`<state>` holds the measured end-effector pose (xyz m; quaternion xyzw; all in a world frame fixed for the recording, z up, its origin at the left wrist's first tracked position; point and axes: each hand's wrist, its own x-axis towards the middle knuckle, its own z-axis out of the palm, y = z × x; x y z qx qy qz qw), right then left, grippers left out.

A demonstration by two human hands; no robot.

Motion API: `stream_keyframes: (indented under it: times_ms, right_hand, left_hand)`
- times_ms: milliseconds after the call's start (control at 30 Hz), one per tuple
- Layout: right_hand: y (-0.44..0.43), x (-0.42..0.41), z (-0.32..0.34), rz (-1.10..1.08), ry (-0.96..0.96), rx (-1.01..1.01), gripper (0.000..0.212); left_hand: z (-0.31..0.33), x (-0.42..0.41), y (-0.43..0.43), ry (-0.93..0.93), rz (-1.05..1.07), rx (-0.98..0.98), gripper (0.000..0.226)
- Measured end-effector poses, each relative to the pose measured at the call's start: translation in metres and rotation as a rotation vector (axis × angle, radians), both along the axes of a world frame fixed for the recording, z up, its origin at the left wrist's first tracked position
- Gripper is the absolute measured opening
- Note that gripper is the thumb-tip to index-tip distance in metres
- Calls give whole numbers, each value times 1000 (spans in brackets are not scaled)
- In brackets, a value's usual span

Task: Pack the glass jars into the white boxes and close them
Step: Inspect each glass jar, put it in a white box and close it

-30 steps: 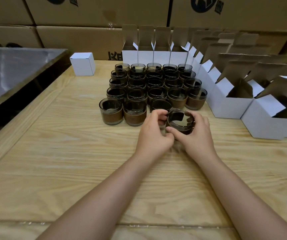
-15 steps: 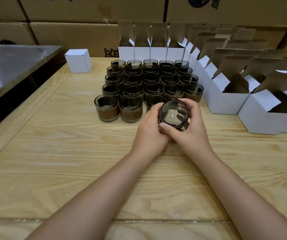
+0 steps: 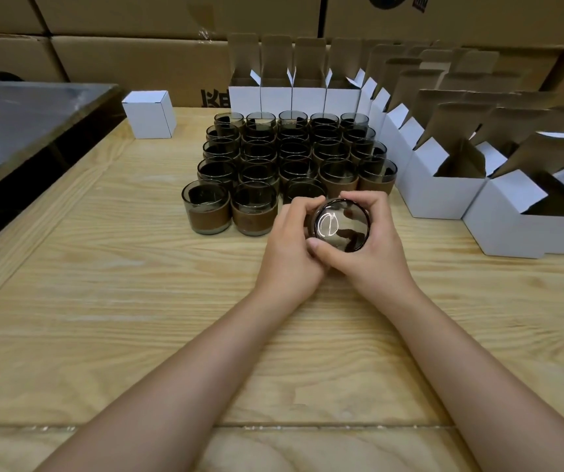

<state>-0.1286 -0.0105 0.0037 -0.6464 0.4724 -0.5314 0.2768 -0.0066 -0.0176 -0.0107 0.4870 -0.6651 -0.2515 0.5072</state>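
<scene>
Hands meet over a pine table (image 3: 103, 301) with pale, streaky grain: the left hand (image 3: 290, 247) and right hand (image 3: 372, 253) both curl around one smoky glass jar (image 3: 341, 225), lifted off the wood and tipped so a round end faces the camera, its glossy surface catching curved white glints. Left fingers wrap its left side, the right thumb (image 3: 321, 248) presses beneath, and right fingers arch over the top. Just behind the hands stands a block of jars (image 3: 290, 158), short cylinders of dark tinted glass packed rim to rim in rows, the nearer ones showing a matte brown band around the lower half. Beyond and to the right of them runs an L-shaped line of open boxes (image 3: 444, 185), smooth white card outside, raw brown inside, flaps standing upright. One closed box (image 3: 149, 114), a small white cube, sits apart at the far left of the table. Left of the table lies a dull metal surface (image 3: 18, 120), and large brown cartons (image 3: 137, 56) wall off the back.
</scene>
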Motion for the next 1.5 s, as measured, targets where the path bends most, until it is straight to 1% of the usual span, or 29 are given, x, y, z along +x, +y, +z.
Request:
stream_keyframes:
  times_ms: [67,200,400,500,633,833,1000,1067,1200,1500]
  right_hand:
    - [0,3,0,-46,-20,5,63]
    - [-1,6,2,-110,-179,32,44]
    - [-3,-1,6,-33,-321,41,16]
    - [-3,-5,12,37,-344,69,19]
    - [-4,-17,18,156,-312,145,17]
    - [-5,-31,22,410,-340,228,28]
    - [-7,-40,21,558,-332,236,41]
    - [-8,-41,19,579,-308,233,45]
    - [-7,-40,19,556,-196,207,55]
    - [-3,-34,20,466,-101,168,63]
  left_hand:
    - [-1,0,0,-15,-4,-13,55]
    - [-2,-4,0,-19,-48,-20,58]
    - [-1,-2,1,-5,-92,-28,59]
    - [2,-2,2,28,-85,-6,66]
    - [6,-2,4,84,-91,36,73]
    - [9,0,5,114,-94,72,76]
    - [7,2,4,158,-107,107,77]
    - [6,2,3,178,-114,120,76]
    - [6,2,2,187,-118,109,73]
    - [2,2,1,142,-94,89,67]
